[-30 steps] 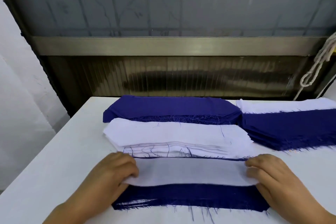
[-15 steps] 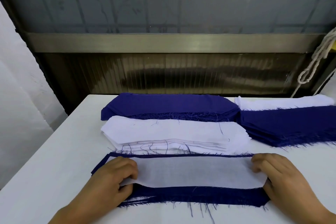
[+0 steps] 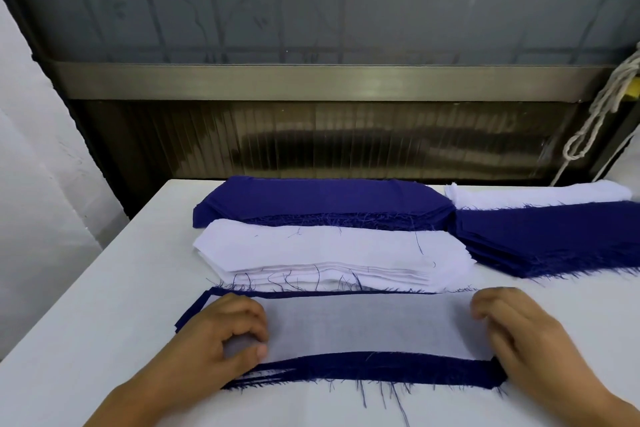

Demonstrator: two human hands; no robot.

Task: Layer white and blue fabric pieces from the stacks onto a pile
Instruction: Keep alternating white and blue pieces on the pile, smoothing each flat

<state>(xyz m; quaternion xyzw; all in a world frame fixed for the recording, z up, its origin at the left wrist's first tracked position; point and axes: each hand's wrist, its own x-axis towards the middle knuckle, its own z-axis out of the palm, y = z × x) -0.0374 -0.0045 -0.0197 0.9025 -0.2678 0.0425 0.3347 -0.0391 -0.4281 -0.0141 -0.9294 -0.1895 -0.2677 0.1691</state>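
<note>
A white bench (image 3: pixel 86 305) runs back to a dark ribbed panel (image 3: pixel 346 139). Above that panel sits a brushed metal rail (image 3: pixel 311 81), and over the rail a grey pane (image 3: pixel 311 0) crossed by faint grid lines. White sheeting (image 3: pixel 38 166) hangs at left. At right, a pale knotted rope (image 3: pixel 595 114) dangles.
</note>
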